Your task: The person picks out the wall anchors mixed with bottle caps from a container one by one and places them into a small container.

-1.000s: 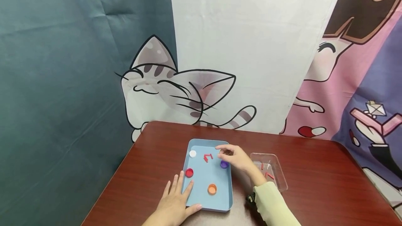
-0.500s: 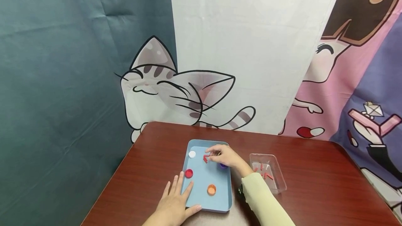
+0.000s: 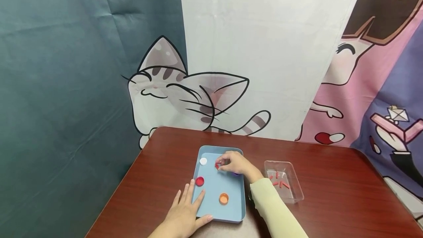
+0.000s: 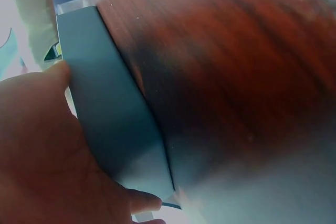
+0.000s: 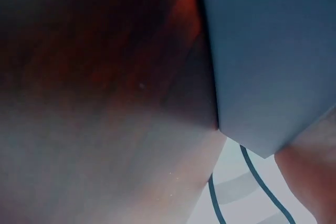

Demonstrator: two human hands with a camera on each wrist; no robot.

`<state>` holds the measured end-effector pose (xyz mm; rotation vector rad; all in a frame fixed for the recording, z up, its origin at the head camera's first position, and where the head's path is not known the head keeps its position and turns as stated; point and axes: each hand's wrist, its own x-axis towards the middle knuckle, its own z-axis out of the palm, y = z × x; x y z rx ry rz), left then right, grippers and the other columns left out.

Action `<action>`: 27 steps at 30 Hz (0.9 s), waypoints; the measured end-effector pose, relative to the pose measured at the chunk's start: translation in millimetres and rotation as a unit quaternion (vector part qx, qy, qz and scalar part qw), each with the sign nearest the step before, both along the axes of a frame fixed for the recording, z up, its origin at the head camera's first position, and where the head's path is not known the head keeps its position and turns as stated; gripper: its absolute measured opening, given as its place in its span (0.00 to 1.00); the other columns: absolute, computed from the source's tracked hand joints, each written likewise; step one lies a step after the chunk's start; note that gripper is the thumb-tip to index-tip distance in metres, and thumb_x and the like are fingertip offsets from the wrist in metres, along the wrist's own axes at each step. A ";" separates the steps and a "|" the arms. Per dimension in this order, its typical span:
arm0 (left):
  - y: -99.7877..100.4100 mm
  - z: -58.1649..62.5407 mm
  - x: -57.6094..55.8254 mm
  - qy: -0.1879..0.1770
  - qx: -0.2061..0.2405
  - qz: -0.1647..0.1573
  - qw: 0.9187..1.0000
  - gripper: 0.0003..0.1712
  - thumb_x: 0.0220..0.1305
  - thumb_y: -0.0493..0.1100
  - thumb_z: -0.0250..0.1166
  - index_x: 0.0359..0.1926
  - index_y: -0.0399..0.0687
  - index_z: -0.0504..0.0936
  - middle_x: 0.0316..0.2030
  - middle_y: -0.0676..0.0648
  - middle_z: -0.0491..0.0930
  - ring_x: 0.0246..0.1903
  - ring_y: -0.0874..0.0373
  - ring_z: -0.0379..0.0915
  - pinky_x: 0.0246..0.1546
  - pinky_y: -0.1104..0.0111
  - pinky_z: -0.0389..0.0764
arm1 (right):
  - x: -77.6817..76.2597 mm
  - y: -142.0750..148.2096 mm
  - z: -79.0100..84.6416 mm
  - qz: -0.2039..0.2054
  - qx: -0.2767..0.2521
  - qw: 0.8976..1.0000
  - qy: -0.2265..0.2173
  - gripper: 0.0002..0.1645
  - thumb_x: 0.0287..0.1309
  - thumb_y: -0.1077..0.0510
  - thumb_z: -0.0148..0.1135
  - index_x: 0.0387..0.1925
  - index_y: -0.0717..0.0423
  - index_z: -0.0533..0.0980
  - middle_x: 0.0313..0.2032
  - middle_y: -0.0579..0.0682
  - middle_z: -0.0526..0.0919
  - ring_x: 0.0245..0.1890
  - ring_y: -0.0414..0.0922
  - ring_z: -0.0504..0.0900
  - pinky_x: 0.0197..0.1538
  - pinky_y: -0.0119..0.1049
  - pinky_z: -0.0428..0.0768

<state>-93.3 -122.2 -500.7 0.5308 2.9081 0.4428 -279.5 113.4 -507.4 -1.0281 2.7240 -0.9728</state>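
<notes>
In the head view my left hand [image 3: 181, 210] lies with straight, spread fingers on the near left edge of the light blue tray [image 3: 228, 210]. The left wrist view shows that hand against the tray's outer side [image 4: 113, 103]. My right hand [image 3: 236, 163] is over the tray's far half, thumb and fingers bent toward small red sticks [image 3: 217, 165]. Whether they pinch one is too small to tell. The purple cap [image 3: 236, 173] is mostly hidden under this hand. A white cap [image 3: 203, 161], a red cap [image 3: 199, 181] and an orange cap [image 3: 223, 199] lie in the tray.
Right of the tray stands a clear plastic box [image 3: 295, 188] with several red sticks [image 3: 281, 184] in it. Both stand on a reddish-brown wooden table [image 3: 333, 197]. Printed curtains [image 3: 271, 47] hang behind the table.
My right hand has moved left from above the purple cap to the red sticks, its fingertips drawing closer together. More of the clear box shows. The left hand has stayed still.
</notes>
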 end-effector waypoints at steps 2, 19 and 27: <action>0.4 0.1 -0.1 -0.002 -0.001 -0.001 1.000 0.52 0.64 0.79 0.49 0.75 0.49 0.66 0.78 0.31 0.44 0.76 0.31 0.44 0.70 0.34 0.49 | -3.2 -0.1 0.0 0.006 0.020 1.000 0.005 0.16 0.53 0.52 0.78 0.44 0.50 0.88 0.34 0.45 0.82 0.36 0.40 0.78 0.41 0.33 0.77; 1.2 0.5 0.1 0.007 -0.006 0.001 1.000 0.51 0.64 0.79 0.50 0.75 0.49 0.67 0.78 0.31 0.45 0.75 0.31 0.46 0.69 0.34 0.51 | -13.7 -8.6 1.6 0.002 0.144 0.989 0.018 0.19 0.52 0.49 0.78 0.48 0.39 0.88 0.40 0.43 0.78 0.46 0.45 0.73 0.49 0.46 0.72; 2.3 -1.1 -0.8 0.005 -0.009 0.003 1.000 0.52 0.64 0.79 0.50 0.75 0.48 0.67 0.78 0.31 0.45 0.75 0.31 0.46 0.69 0.34 0.50 | -15.8 -9.0 2.1 0.002 0.150 0.988 0.027 0.17 0.51 0.49 0.79 0.45 0.39 0.88 0.42 0.42 0.79 0.50 0.46 0.74 0.51 0.47 0.73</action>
